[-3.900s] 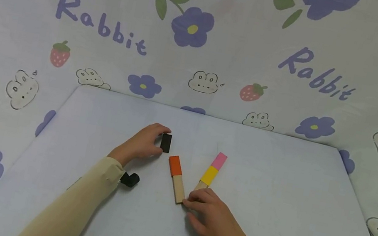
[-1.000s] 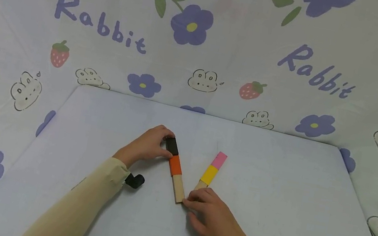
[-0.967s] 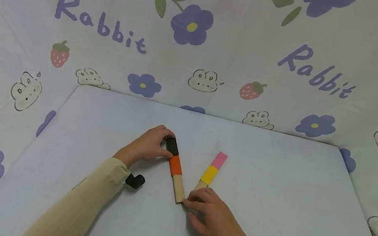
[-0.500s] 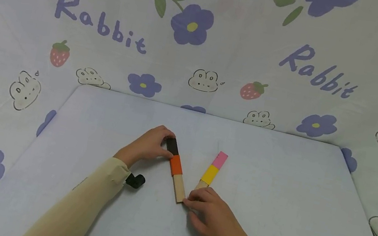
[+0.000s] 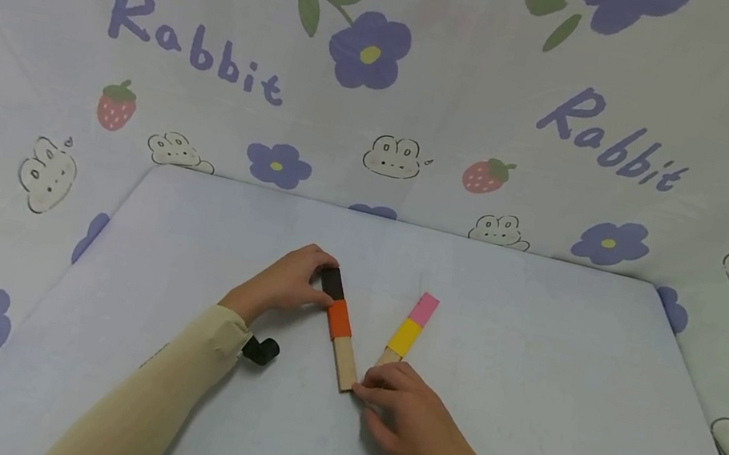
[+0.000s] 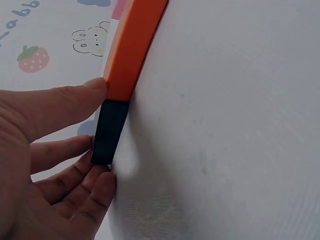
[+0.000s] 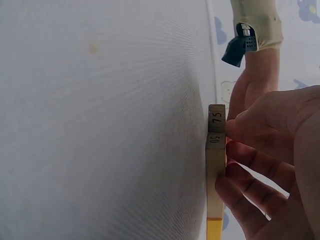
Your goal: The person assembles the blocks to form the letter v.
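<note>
My left hand [image 5: 286, 277] pinches a black block [image 5: 333, 283], thumb near its join with an orange block [image 5: 339, 319] and fingers at its far end. Below the orange block lies a plain wooden block [image 5: 344, 364], completing a slanted row. My right hand [image 5: 414, 423] has bent fingers over a second plain wooden block [image 7: 216, 175], marked 50, in the head view partly hidden by them. A fingertip sits right at the near end of the left row, whose end reads 75. The right row continues with a yellow block [image 5: 404, 337] and a pink block [image 5: 424, 309]. Both rows form a V.
The blocks lie on a white tabletop [image 5: 559, 408]. Behind it hangs a pale cloth [image 5: 450, 72] printed with flowers, rabbits and strawberries. A black camera mount [image 5: 261, 350] sticks out from the left wrist, beside the beige sleeve [image 5: 161, 387].
Since the oldest frame, my left hand has shifted the black block slightly right and turned it, so it lines up against the orange block. The right hand has stayed in place.
</note>
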`<state>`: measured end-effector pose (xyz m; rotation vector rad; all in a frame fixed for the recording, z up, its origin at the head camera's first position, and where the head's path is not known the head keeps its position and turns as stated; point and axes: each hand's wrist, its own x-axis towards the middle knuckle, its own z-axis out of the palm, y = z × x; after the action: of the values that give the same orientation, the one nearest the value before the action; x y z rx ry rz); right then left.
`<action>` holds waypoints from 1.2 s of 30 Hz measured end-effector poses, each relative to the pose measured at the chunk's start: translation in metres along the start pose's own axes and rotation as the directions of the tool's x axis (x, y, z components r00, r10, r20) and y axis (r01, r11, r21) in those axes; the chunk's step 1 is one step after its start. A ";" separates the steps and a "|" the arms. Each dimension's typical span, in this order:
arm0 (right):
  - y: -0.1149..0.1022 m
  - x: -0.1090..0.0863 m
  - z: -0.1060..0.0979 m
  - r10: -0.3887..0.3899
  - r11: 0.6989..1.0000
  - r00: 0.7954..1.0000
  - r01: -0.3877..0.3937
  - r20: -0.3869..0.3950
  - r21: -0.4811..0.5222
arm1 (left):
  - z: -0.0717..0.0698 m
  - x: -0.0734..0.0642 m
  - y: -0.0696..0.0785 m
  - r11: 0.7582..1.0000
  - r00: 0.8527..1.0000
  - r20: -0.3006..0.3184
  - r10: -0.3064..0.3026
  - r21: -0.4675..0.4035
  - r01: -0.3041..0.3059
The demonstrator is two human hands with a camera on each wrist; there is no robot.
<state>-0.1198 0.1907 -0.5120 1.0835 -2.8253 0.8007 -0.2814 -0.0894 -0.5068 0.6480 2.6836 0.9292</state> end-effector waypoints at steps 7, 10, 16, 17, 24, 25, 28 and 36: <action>0.001 0.000 0.001 -0.006 1.000 1.000 0.006 0.001 -0.007 | 0.001 -0.001 0.000 1.000 1.000 -0.002 0.007 0.003 -0.007; 0.001 0.000 0.000 -0.005 1.000 1.000 0.005 0.004 -0.007 | 0.001 -0.002 -0.001 1.000 1.000 -0.002 0.010 0.014 -0.010; 0.001 0.000 0.002 0.007 1.000 1.000 -0.007 0.020 -0.005 | 0.003 -0.002 -0.002 1.000 1.000 -0.003 0.013 0.016 -0.013; 0.001 0.000 0.002 0.008 1.000 1.000 -0.008 0.021 -0.006 | 0.003 -0.001 -0.002 1.000 1.000 -0.003 0.014 0.014 -0.014; 0.000 0.000 0.001 0.002 1.000 1.000 -0.002 0.017 -0.007 | 0.003 0.000 -0.002 1.000 1.000 -0.003 0.020 0.018 -0.020; 0.000 0.000 0.001 0.002 1.000 1.000 -0.002 0.017 -0.006 | 0.004 -0.001 -0.002 1.000 1.000 -0.001 0.020 0.017 -0.020; 0.000 0.001 0.000 0.007 1.000 1.000 -0.007 0.023 -0.006 | 0.004 -0.001 -0.003 1.000 1.000 0.002 0.021 0.016 -0.021; 0.000 0.004 -0.003 0.056 0.998 0.996 -0.056 0.067 0.008 | 0.002 -0.002 -0.002 0.999 1.000 0.011 0.029 0.021 -0.030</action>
<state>-0.1233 0.1898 -0.5091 1.0563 -2.9220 0.7986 -0.2796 -0.0901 -0.5093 0.6968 2.6854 0.9031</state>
